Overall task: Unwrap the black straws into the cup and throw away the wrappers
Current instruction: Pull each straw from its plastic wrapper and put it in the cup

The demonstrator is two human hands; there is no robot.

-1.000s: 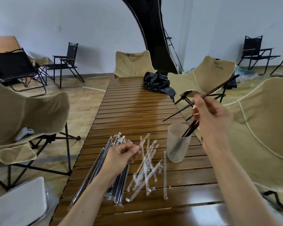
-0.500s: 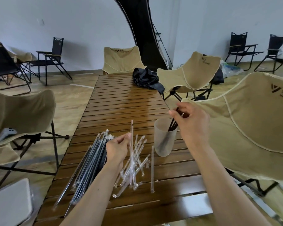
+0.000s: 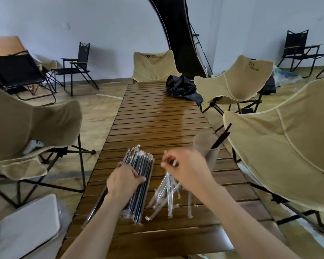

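The slatted wooden desk (image 3: 157, 116) carries everything the task needs, and the view over it now sits lower and nearer than a moment ago. On its left side lies the bundle of wrapped straws (image 3: 138, 184), with the left hand (image 3: 123, 181) laid on it; a second ago that hand was lifted beside the bundle, so it seems to be reaching for the next straw, its fingers curled over the bundle's top, though whether they pinch one straw I cannot tell. The frosted cup (image 3: 207, 150) stands near the desk's right edge with the black straws (image 3: 220, 137) leaning out of it; the right hand (image 3: 187, 165), which was just at the cup's rim feeding a straw in, has let it go and come back toward the middle. Its fingers are bent, blurred, possibly around a clear wrapper. Below it the heap of empty wrappers (image 3: 166, 195) lies untouched, not yet thrown away.
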